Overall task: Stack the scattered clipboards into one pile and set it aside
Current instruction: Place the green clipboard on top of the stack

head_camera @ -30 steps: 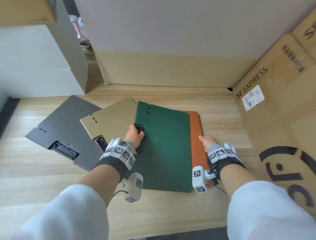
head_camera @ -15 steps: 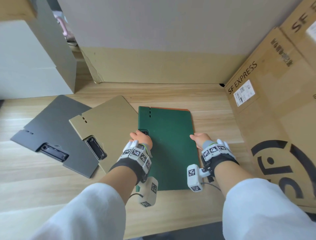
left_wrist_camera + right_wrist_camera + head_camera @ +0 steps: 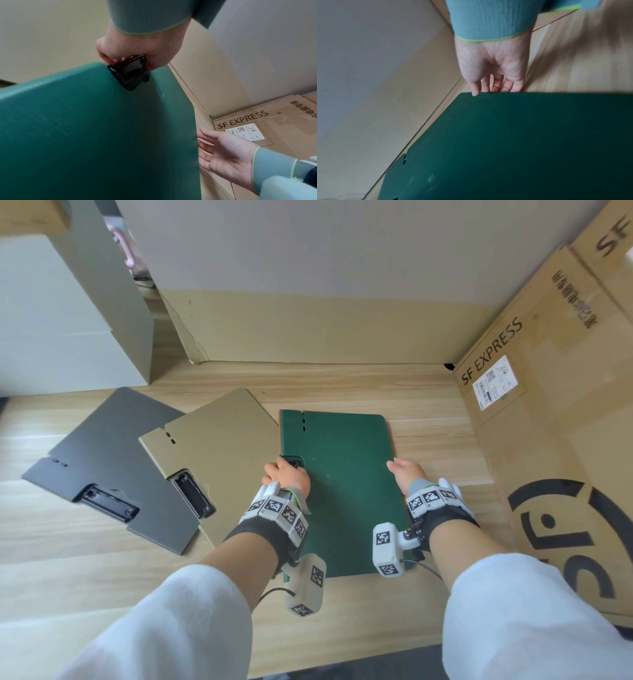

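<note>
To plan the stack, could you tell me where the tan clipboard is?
In the head view, the tan clipboard lies left of the green clipboard, overlapping the grey clipboard.

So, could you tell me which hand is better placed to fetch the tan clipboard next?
Left: the left hand grips the green clipboard's clip beside the tan clipboard; the right hand is across the green board.

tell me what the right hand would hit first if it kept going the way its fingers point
Probably the green clipboard: the right hand has its fingers already at that board's right edge, pointing leftward at it.
</note>
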A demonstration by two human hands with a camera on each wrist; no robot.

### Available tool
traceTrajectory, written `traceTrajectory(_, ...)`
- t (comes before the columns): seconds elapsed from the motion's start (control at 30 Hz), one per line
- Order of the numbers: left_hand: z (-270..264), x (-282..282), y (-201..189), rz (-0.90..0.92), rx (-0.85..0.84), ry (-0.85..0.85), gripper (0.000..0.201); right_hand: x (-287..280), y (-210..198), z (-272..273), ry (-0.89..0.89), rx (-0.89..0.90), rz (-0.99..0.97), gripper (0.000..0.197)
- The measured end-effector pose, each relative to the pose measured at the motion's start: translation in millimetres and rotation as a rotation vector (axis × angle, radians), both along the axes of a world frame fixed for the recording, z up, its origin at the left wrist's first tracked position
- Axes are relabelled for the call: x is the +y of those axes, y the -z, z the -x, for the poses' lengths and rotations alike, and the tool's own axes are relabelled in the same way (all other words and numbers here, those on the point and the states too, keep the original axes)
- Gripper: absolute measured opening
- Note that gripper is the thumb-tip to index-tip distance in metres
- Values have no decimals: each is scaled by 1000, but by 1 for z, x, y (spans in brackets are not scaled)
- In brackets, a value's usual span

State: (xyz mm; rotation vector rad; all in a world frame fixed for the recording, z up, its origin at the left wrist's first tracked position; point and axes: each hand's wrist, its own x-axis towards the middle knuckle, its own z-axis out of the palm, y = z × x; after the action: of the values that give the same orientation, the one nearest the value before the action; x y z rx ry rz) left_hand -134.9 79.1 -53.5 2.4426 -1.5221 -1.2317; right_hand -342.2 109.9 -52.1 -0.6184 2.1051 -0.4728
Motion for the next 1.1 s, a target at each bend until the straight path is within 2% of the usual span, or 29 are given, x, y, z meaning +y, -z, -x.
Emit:
traceTrajectory(0.27,-6,-8,1,-25,45,55,51,-7,-2,1,43,75,-84,40)
traceTrajectory(0.47,-10,-11,-1,-55,119,32,58,-13,0,0,65,97,-182,45)
traceTrajectory(0.6,-24,-21,-5,-62,171,75,52,-15,-4,-4,42,123,-227,43)
traceTrajectory(0.67,-46,-29,-8,-11,91,43,46,-15,-6,-6,23,138,-245,43)
traceTrajectory(0.73,-73,-33,-9,24,-96,-76,39,-15,-5,-7,-21,154,-262,41)
traceTrajectory(0.8,-105,-38,-9,37,-190,-215,24,-15,-3,-6,-60,182,-291,40)
traceTrajectory(0.83,-120,-38,-9,2,-250,-228,19,-15,-2,-5,-72,195,-301,41)
traceTrajectory(0.87,-136,-36,-8,-25,-255,-230,24,-16,-1,-5,-78,204,-306,41)
traceTrajectory(0.93,-158,-24,-6,0,-223,-103,46,-17,-2,-6,-89,218,-306,41)
traceTrajectory(0.97,-162,-19,-11,-41,-160,-73,50,-17,-1,-6,-92,222,-306,42)
traceTrajectory(1.0,-165,-17,-3,-36,-164,14,48,-17,0,-6,-95,227,-305,42)
traceTrajectory(1.03,-170,-15,1,-36,-133,11,43,-17,0,-6,-98,232,-304,43)
traceTrajectory(1.07,-172,-15,0,-22,-68,-121,42,-17,1,-6,-103,236,-304,44)
traceTrajectory(1.1,-172,-18,-1,2,-108,-160,45,-16,2,-6,-106,239,-301,45)
